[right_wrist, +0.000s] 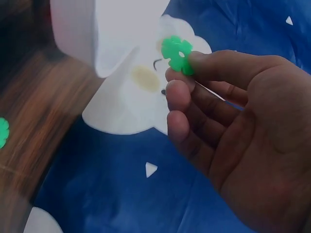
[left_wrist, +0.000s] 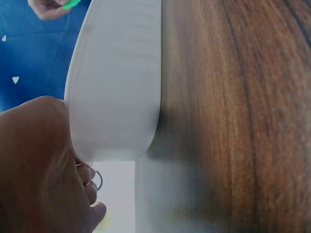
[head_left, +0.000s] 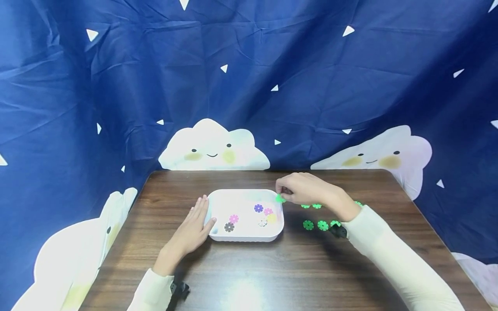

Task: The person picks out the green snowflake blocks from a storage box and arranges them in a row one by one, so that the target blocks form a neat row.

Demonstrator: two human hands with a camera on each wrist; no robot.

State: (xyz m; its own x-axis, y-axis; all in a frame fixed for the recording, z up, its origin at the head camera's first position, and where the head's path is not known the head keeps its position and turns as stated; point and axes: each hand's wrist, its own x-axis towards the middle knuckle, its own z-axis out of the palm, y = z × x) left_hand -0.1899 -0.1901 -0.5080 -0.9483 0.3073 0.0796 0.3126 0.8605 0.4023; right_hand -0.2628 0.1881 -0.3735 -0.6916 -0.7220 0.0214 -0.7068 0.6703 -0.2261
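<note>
Between thumb and fingertips my right hand (head_left: 307, 188) pinches a green notched plastic disc (right_wrist: 178, 55), held above the right edge of a white tray (head_left: 245, 238). Fairly straight fingers of my left hand (head_left: 190, 231) rest against the tray's left rim; in the left wrist view that hand (left_wrist: 36, 165) touches the tray wall (left_wrist: 116, 82). Inside the tray lie several notched discs: a purple disc (head_left: 258, 208), a dark disc (head_left: 229, 226), pink ones (head_left: 234, 219), a yellow disc (head_left: 271, 218) and a whitish disc (head_left: 263, 222).
Several green discs (head_left: 322, 225) lie on the brown wooden table (head_left: 249, 268) right of the tray, some partly hidden by the right forearm. A blue cloth (head_left: 249, 86) with clouds and white triangles hangs behind the table. Dark wrist devices (head_left: 180, 290) sit at both sleeves.
</note>
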